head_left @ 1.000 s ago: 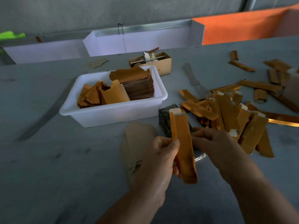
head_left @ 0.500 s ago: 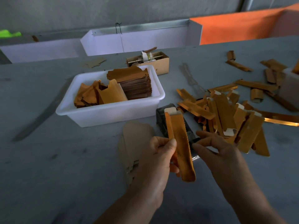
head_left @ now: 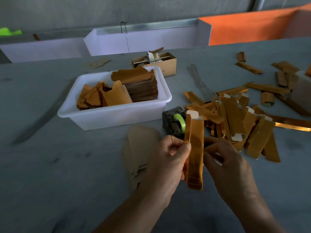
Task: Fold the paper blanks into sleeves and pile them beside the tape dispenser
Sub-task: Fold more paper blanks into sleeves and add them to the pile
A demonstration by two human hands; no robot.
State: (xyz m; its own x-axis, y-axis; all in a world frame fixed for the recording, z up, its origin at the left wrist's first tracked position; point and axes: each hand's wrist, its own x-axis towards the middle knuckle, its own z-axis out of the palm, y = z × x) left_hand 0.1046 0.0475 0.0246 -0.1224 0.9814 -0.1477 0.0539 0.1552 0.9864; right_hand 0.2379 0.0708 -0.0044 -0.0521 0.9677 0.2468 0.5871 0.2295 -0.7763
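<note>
Sleeve upright above table, pinched at its edge by your left hand; right hand loosely curled beside it, contact unclear. Risk: slack pinch lets folds spring open before reaching pile beside tape dispenser.

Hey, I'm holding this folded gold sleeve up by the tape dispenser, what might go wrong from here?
1. Only the left hand pinches the sleeve, by one edge; the right hand looks open behind it, so the fold might spring apart.
2. The pile of finished sleeves is loose and sprawling; another dropped on top may slide off.
3. The tape dispenser sits close behind, easy to knock.
</note>
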